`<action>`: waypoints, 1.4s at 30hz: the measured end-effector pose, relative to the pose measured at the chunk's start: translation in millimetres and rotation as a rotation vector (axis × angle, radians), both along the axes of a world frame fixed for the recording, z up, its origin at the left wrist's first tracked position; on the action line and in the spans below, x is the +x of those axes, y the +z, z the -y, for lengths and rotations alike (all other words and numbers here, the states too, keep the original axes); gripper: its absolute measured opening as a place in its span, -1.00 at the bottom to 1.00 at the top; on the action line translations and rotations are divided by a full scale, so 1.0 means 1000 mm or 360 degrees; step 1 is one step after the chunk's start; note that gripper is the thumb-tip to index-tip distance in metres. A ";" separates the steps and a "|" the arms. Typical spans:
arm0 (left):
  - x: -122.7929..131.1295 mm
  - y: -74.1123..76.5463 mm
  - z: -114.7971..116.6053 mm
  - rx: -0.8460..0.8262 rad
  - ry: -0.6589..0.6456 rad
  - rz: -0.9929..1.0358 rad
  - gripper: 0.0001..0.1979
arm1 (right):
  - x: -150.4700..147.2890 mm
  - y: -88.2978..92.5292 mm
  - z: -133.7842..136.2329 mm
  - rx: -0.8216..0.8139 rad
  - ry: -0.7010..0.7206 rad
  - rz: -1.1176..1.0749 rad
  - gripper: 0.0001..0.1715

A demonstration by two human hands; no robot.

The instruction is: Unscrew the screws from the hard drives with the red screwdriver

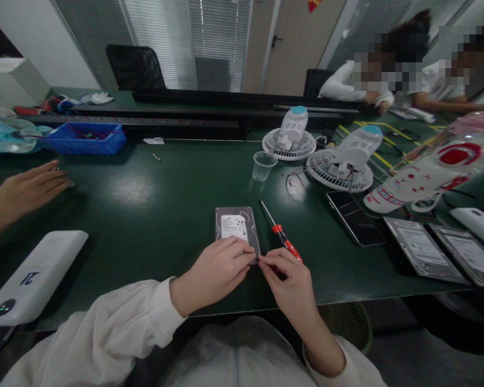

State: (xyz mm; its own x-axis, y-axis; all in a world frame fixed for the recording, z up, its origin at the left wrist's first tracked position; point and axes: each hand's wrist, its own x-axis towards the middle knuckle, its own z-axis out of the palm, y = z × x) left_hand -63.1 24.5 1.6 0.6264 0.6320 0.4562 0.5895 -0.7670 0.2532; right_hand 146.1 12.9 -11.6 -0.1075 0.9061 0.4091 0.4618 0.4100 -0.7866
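A hard drive (234, 219) with a white label lies on the green table in front of me. My left hand (218, 269) rests over its near end, fingers curled onto it and hiding that part. At the drive's near right corner, my right hand (286, 274) is closed in a pinch; whatever is between thumb and forefinger is too small to make out. Just right of the drive lies a screwdriver (280, 231) with a red and black handle, its tip pointing away from me and its handle end close behind my right hand.
To the right are a phone (357, 217), two more hard drives (423, 250), a bottle (411, 180) and two white fans (290, 141). A clear plastic cup (263, 166) stands ahead. Another person's hand (28, 188) reaches in at left, above a white power bank (36, 274); a blue bin (86, 138) sits beyond.
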 end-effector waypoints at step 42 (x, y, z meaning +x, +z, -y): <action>0.000 0.001 -0.002 0.0031 0.0008 0.0000 -0.84 | 0.001 -0.003 -0.004 -0.0142 -0.0060 -0.0046 -0.83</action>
